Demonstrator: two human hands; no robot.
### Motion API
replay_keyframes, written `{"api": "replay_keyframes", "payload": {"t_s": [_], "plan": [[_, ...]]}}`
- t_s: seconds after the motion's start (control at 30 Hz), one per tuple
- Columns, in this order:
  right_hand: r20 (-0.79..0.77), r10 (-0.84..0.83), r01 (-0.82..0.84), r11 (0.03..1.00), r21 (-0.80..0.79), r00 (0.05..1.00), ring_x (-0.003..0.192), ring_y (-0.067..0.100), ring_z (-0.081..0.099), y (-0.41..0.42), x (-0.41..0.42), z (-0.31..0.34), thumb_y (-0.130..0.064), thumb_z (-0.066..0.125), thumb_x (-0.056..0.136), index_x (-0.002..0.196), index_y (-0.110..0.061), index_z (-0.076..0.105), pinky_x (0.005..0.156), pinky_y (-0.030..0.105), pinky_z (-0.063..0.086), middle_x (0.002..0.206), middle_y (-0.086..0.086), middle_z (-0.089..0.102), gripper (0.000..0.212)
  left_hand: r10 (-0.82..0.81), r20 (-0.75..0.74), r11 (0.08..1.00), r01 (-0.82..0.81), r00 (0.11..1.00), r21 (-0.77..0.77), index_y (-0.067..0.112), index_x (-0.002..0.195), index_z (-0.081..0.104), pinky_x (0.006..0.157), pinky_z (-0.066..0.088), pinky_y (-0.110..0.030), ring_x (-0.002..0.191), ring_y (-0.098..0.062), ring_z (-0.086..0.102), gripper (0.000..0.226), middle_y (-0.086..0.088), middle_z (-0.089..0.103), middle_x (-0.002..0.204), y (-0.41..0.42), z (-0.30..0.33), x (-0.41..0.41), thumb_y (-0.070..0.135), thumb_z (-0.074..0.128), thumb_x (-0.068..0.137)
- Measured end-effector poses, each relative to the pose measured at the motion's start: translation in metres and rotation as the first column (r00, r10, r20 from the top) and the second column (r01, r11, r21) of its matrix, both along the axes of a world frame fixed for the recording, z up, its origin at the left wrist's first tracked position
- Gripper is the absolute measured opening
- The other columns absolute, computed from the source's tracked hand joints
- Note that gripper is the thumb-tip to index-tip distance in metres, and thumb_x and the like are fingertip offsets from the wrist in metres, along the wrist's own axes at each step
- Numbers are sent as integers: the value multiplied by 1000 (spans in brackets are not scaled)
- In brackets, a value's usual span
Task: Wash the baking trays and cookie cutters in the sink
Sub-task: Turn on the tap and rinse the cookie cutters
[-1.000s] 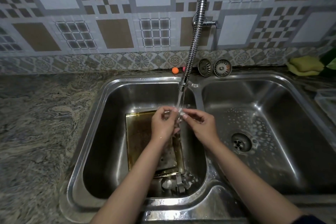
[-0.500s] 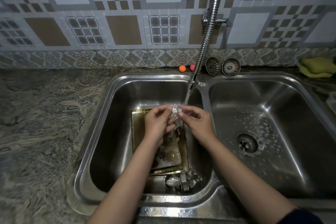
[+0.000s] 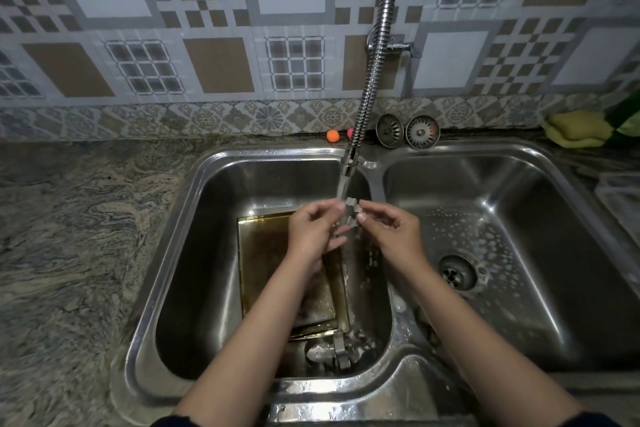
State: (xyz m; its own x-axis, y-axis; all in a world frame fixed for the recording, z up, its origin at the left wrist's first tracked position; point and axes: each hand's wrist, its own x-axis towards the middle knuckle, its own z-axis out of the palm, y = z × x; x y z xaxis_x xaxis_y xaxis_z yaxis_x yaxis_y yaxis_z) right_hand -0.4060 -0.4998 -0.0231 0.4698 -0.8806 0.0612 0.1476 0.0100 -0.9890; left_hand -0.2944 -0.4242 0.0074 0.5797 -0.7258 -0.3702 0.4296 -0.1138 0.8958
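A small metal cookie cutter [image 3: 350,211] with a scalloped edge sits under the running water from the flexible tap [image 3: 349,159]. My left hand [image 3: 313,230] and my right hand [image 3: 391,230] pinch it from either side above the left sink basin [image 3: 194,253]. Below the hands, a stained brown baking tray [image 3: 266,263] lies on the basin floor with another tray partly beneath it. More metal cookie cutters [image 3: 341,350] lie at the basin's near end, wet and partly hidden.
The right basin [image 3: 554,253] has a drain [image 3: 457,270] and soap flecks. Two sink strainers [image 3: 407,131] lean against the tiled wall, beside an orange ball [image 3: 332,135]. A yellow sponge [image 3: 578,128] lies at the back right. Granite counter [image 3: 69,236] spreads to the left.
Both hands keep holding the cutter under the stream and have turned it slightly between the fingers. The camera view has shifted a little.
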Motion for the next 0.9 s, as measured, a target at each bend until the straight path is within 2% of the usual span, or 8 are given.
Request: {"api": "replay_keyframes", "payload": {"t_s": [0.13,0.3,0.37,0.47,0.57,0.7,0.8,0.9], "plan": [[-15,26,-26,999,-37,1000,82,2,68,1,1,3,7,68,80,103,-9,69,75,14,51,82,-13,74,29,-7,1,1000,7,1000,-1,16,95,65,70,57,-32,83,-23,71,9,-8,71,101,2,1,3,14,66,86],[-32,62,-64,996,-65,998,85,3,69,4,10,3,5,69,79,106,-6,67,78,17,53,94,-1,72,29,20,3,1000,-20,1000,-19,17,89,67,59,55,-25,69,-17,71,6,-7,71,90,10,2,13,13,67,85],[-40,72,-74,995,-67,997,85,3,69,6,15,3,5,69,79,106,-7,67,78,17,53,94,0,71,29,34,0,999,-34,999,-26,16,89,67,60,56,-26,65,-15,70,6,-7,71,88,14,2,17,11,67,85],[-59,98,-102,993,-61,993,83,3,68,8,24,4,4,70,79,104,-8,68,75,17,54,92,-2,71,28,46,29,999,-45,999,-26,17,91,68,66,57,-31,71,-18,71,7,-9,72,95,21,0,25,13,67,85],[-54,123,-125,992,-32,991,89,11,69,9,29,3,3,70,80,103,-8,69,76,21,55,98,5,72,26,45,33,999,-45,998,-27,21,95,68,72,56,-32,81,-20,72,10,-6,72,99,27,-1,30,17,66,87],[-74,103,-106,994,-25,992,87,11,69,7,23,9,0,71,80,100,-13,69,77,22,56,96,4,72,24,37,44,998,-35,998,-55,23,110,66,67,56,-27,91,-20,71,21,1,71,106,37,-4,32,20,60,91],[-62,95,-96,995,-12,994,90,14,70,3,2,19,0,69,81,99,-17,70,81,26,56,97,4,73,25,-50,142,994,36,989,102,21,114,64,67,55,-28,91,-17,69,24,0,70,104,50,-17,27,20,59,91],[-53,52,-52,999,8,997,93,18,70,-2,-29,30,-3,69,81,99,-20,71,83,29,56,99,5,74,25,-323,213,902,231,922,366,15,113,62,64,52,-27,80,-18,64,21,-4,67,98,65,-36,17,17,56,93]]}}
